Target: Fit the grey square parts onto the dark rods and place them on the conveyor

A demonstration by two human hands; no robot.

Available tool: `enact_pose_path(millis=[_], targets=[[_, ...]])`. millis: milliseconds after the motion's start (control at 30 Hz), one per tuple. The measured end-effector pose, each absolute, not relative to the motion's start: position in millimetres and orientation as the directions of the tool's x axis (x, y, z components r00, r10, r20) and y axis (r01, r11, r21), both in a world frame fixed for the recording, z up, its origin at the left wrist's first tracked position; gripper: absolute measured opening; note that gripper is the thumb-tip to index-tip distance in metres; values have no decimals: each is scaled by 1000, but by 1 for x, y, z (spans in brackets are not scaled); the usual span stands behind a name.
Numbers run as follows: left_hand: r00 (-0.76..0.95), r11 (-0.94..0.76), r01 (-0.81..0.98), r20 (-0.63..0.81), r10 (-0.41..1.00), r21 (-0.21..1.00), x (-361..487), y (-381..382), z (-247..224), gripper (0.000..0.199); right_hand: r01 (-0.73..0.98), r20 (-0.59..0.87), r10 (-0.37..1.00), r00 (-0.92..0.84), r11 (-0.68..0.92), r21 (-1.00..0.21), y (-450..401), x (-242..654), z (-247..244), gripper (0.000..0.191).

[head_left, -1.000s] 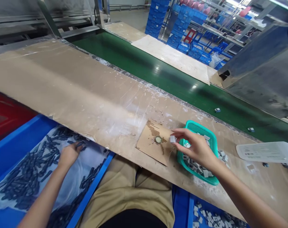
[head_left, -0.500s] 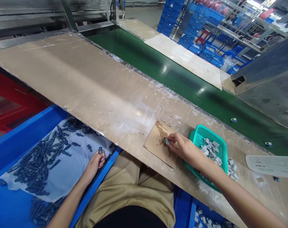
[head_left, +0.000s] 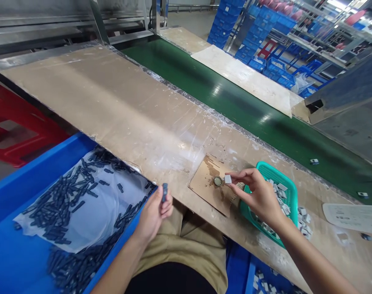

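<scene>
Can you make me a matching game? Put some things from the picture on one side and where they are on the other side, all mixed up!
Things:
1. small dark part
2. small white block
3. pile of white blocks
4. round cap

Places:
A. in the green basket
B. on the piece of cardboard
C. pinched in the left hand
D. pinched in the right hand

Pairs: 1-C, 2-D, 3-A, 4-B
</scene>
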State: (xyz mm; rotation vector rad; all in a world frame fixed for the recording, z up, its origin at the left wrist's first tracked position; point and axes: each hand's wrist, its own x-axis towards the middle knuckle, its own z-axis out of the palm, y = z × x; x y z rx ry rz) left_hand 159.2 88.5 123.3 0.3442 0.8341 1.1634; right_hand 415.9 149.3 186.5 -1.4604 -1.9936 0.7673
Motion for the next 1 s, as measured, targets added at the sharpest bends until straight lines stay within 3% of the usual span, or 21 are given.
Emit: enact_pose_path(millis=[167, 400, 467, 533, 600, 667, 767, 1000], targets=[[162, 357, -711, -353, 922, 606, 197, 97, 132, 33, 417, 88, 985, -151, 144, -897, 134, 399, 197, 28], [190, 323, -610, -263, 946, 723, 218, 96, 142, 25, 252, -30, 994, -108, -2, -968, 109, 369, 218, 28], [74, 169, -471, -152, 986, 866, 219, 93, 143, 14, 199, -108, 988, -111, -84, -976, 105, 367, 222, 29], [-70, -154, -214, 142, 987, 965, 216, 91, 143, 5, 156, -154, 982, -112, -136, -978, 103, 368, 227, 30], [-94, -505, 53, 508, 856, 862, 211, 92, 143, 25, 137, -160, 981, -111, -145, -980, 100, 368, 231, 31], [-35, -700, 200, 719, 695, 686, 207, 94, 144, 41, 136, -154, 981, -115, -138, -981, 97, 367, 236, 32], [15, -769, 276, 797, 604, 577, 203, 96, 147, 48, 135, -151, 979, -137, -133, -982, 94, 364, 241, 34], [142, -799, 301, 804, 577, 520, 196, 95, 155, 40, 175, -99, 980, -171, -69, -982, 91, 365, 243, 37]])
